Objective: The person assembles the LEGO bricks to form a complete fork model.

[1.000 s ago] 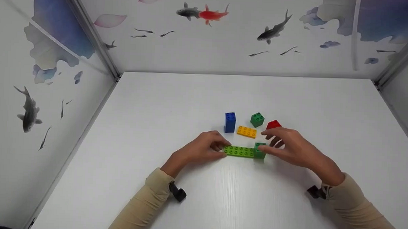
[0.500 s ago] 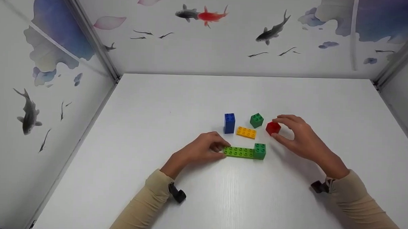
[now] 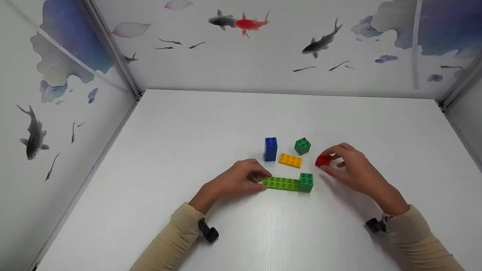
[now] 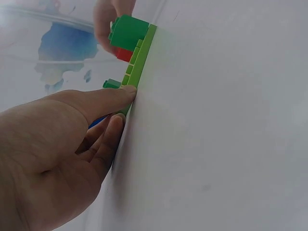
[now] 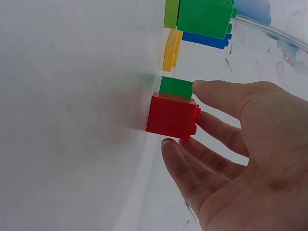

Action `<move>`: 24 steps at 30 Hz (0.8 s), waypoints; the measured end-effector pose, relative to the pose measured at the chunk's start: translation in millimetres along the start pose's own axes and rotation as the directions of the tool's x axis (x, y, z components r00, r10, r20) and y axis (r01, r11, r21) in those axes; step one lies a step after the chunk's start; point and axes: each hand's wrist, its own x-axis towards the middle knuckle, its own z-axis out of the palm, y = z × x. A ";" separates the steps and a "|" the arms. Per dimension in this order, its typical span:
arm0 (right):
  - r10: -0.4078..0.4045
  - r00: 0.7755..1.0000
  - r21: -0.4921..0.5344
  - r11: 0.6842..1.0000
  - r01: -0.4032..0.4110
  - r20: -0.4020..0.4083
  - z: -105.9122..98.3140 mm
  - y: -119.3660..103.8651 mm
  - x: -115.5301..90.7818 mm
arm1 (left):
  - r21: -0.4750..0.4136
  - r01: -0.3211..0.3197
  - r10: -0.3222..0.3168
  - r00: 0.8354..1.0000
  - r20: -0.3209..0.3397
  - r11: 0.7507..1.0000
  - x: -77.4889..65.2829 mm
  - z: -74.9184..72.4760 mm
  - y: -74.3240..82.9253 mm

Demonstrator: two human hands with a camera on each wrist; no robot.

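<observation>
My left hand [image 3: 239, 177] pinches the left end of a long lime-green building plate [image 3: 281, 183] between thumb and fingers. A green brick [image 3: 306, 182] sits on the plate's right end, studs up. On the right, my right hand [image 3: 356, 171] has its thumb and fingers curled round a red brick [image 3: 322, 161]. In the right wrist view the red brick [image 5: 172, 117] stands on the table between thumb and fingertips, studs toward the palm. Fingers partly cover it in the head view.
Behind the plate lie a flat yellow plate [image 3: 290, 160], a tall blue brick or stack [image 3: 270, 149] and a second green brick [image 3: 302, 146]. A white table [image 3: 185, 129] carries everything, with printed walls [image 3: 267, 64] at its back and sides.
My right hand has left the green brick on the plate and moved to the red brick, which has shifted slightly toward me and turned. The left hand has stayed on the plate.
</observation>
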 end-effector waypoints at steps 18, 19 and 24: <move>-0.122 0.975 -0.026 0.993 0.119 -0.187 -1.2 -22.0 -1.0 | -0.017 -0.008 0.008 1.000 -0.001 1.000 -0.3 1.0 -1.2; -0.145 0.969 -0.026 0.989 0.143 -0.200 -0.9 -25.7 -0.8 | -0.020 -0.005 0.005 1.000 -0.002 1.000 -0.3 0.9 -1.7; -0.218 0.951 -0.007 0.975 0.222 -0.218 1.1 -45.4 0.6 | -0.036 -0.010 0.009 1.000 -0.006 0.999 1.2 0.3 -2.2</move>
